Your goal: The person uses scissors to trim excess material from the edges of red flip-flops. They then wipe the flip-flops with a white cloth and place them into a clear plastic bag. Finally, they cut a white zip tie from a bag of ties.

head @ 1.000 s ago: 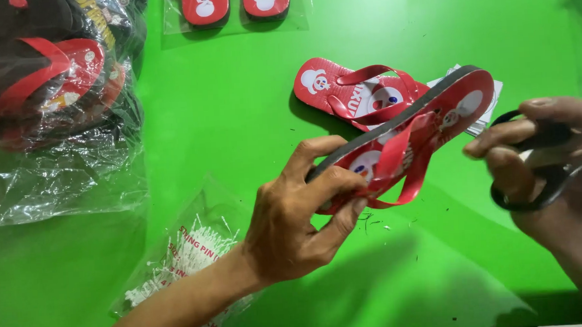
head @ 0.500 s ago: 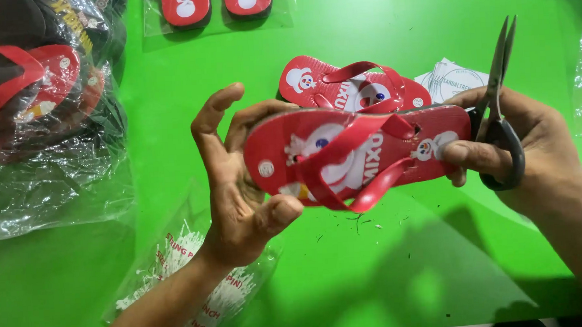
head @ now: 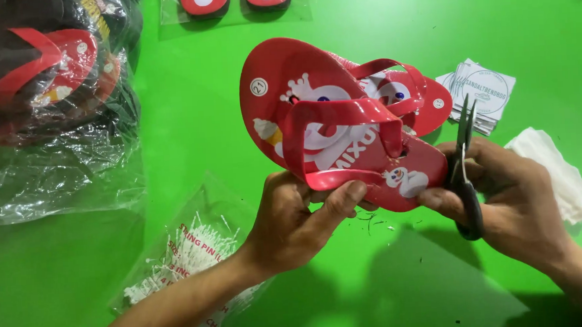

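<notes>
A green tabletop (head: 169, 123) carries everything. At its far left lies a heap of bagged sandals (head: 41, 84) in clear plastic. A red sandal (head: 329, 125) with a cartoon print is held tilted above the middle of the tabletop, its strap side facing up. A second sandal (head: 413, 94) sits just behind it, partly hidden. The left hand (head: 294, 220) is closed on the near edge of the red sandal, thumb on top. The right hand (head: 512, 198) touches the sandal's end with its fingertips and is curled around black scissors (head: 465, 167), blades pointing up. Below the left forearm lies a bag of white pins (head: 189, 255). White cloths (head: 560, 169) and a stack of cards (head: 483, 94) lie to the right.
</notes>
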